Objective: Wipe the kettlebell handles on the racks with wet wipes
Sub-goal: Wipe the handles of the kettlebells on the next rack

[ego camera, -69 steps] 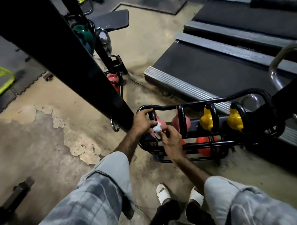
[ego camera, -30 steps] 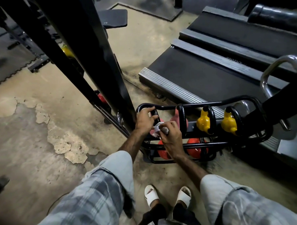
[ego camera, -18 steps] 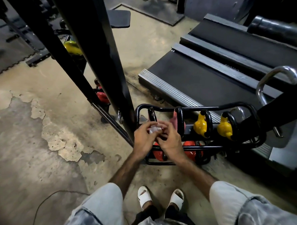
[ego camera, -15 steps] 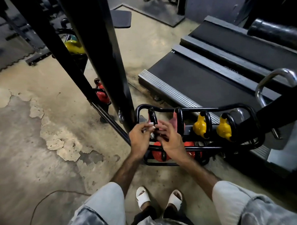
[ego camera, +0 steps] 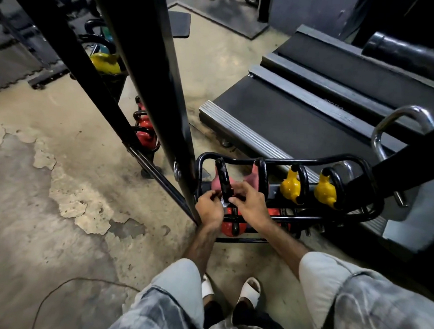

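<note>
Between both hands' fingers, wet wipe (ego camera: 223, 202) pinched against pink kettlebell's black handle (ego camera: 223, 182), low rack (ego camera: 312, 218).

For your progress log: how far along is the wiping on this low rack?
Done: nothing shows as finished; a wiped handle looks no different. In hand: left hand and right hand pinch a wipe at the base of the leftmost pink kettlebell's handle. Left: likely the next pink one, two yellow ones, and the red ones below.

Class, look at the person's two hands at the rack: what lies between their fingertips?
In the head view, a white wet wipe and the pink kettlebell's black handle lie between the left hand and right hand.
</note>
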Motion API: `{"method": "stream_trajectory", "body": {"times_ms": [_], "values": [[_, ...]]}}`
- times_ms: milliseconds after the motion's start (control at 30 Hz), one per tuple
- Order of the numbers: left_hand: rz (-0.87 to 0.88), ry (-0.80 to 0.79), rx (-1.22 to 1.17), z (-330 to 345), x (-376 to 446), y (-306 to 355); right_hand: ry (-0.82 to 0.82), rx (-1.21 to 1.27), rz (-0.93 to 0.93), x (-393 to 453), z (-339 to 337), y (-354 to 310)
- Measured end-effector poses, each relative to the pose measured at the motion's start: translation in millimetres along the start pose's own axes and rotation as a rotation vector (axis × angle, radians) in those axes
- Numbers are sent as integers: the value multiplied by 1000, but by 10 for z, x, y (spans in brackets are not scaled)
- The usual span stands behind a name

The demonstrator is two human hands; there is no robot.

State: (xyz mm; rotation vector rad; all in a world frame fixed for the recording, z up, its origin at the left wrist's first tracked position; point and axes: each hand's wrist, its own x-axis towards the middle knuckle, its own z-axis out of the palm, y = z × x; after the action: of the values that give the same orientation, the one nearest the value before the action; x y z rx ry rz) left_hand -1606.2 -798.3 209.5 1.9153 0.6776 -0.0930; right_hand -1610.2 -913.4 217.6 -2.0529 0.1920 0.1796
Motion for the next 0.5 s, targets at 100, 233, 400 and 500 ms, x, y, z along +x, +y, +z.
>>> {"method": "stream_trajectory", "body": {"times_ms": [100, 233, 400, 500], "values": [[-92, -50, -84, -52, 111, 32, -2, 5, 0, -28, 12, -19], [-137, -57, -368, -85, 119, 127, 20, 27, 18, -35, 31, -29], [-232, -89, -218, 43, 209, -226, -2, 9, 2, -61, 9, -43], [-215, -83, -339, -52, 189, 79, -13, 12, 1, -73, 6, -47]]}}
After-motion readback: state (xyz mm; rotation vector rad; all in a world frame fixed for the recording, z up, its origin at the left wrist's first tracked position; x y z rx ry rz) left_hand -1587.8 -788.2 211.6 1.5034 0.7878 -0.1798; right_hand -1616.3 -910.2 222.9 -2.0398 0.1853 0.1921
